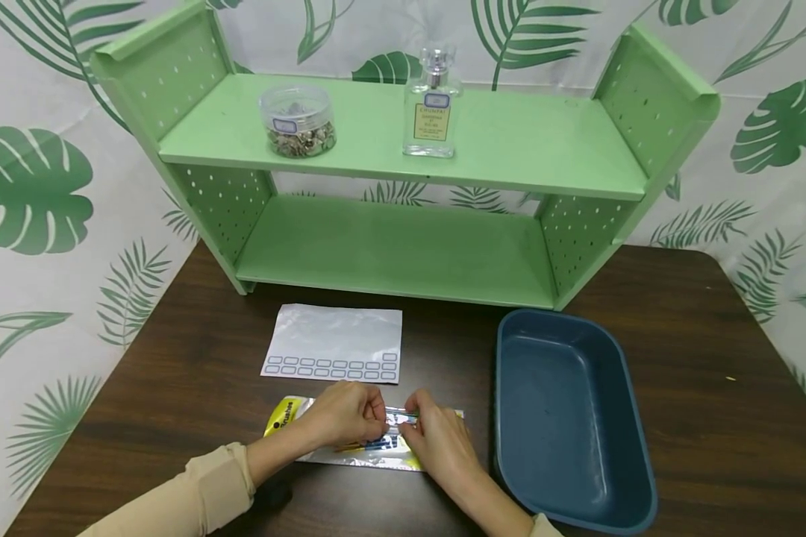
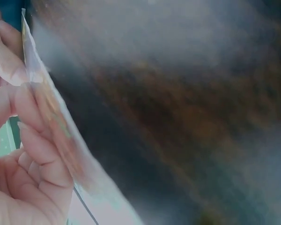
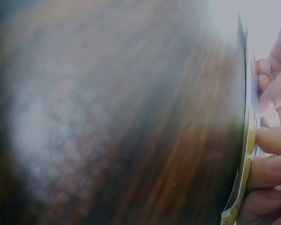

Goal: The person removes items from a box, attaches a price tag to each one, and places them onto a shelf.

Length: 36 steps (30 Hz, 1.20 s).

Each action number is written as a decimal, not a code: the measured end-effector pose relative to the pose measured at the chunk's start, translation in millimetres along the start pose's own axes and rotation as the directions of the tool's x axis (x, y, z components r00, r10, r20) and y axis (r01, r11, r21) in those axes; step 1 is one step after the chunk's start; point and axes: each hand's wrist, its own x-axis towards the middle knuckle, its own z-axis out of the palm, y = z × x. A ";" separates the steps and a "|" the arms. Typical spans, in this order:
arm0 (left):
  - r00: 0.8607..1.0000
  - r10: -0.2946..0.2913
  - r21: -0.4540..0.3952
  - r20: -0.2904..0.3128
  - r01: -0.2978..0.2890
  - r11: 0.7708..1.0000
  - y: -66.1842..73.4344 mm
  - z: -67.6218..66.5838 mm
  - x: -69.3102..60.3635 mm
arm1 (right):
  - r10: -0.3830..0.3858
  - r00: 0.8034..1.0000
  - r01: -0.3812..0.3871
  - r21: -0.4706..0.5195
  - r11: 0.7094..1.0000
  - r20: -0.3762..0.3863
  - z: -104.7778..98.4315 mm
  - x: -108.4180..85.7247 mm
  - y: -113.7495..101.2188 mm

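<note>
A flat, shiny packet of brushes (image 1: 369, 456), with a yellow end printed "Brushes", lies on the table under both hands. My left hand (image 1: 352, 412) is over its middle, thumb and forefinger brought together. Facing it, my right hand (image 1: 441, 436) has its thumb and forefinger bent over the packet's right part. Between the fingertips is a small pale label (image 1: 394, 429), pinched at its two ends; its print is too small to read. The left wrist view has the fingertips nearly meeting over the packet (image 2: 68, 126). Edge-on, the packet (image 3: 248, 140) passes below the fingers in the right wrist view.
Behind the packet lies a white sticker sheet (image 1: 339, 335) with rows of blue-framed labels. A dark blue tray (image 1: 557, 418) stands to the right. On the green shelf (image 1: 510, 149) are a labelled clear jar (image 1: 298, 123) and a labelled perfume bottle (image 1: 433, 112).
</note>
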 end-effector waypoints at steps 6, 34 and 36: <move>1.000 -0.019 0.025 0.016 0.018 1.000 -0.1 -4.7 -1.3 | -0.016 1.000 0.015 -0.057 0.998 -0.025 -1.1 -1.2 0.6; 0.664 -0.515 -0.764 -0.542 -0.134 0.631 -52.1 -116.7 -13.0 | -0.027 0.998 0.022 -0.104 0.994 -0.055 -4.2 -6.7 3.7; 0.573 -0.568 -0.790 -0.590 -0.269 0.551 -55.8 -129.4 -12.5 | -0.022 0.999 0.018 -0.102 0.995 -0.042 -4.2 -6.1 3.7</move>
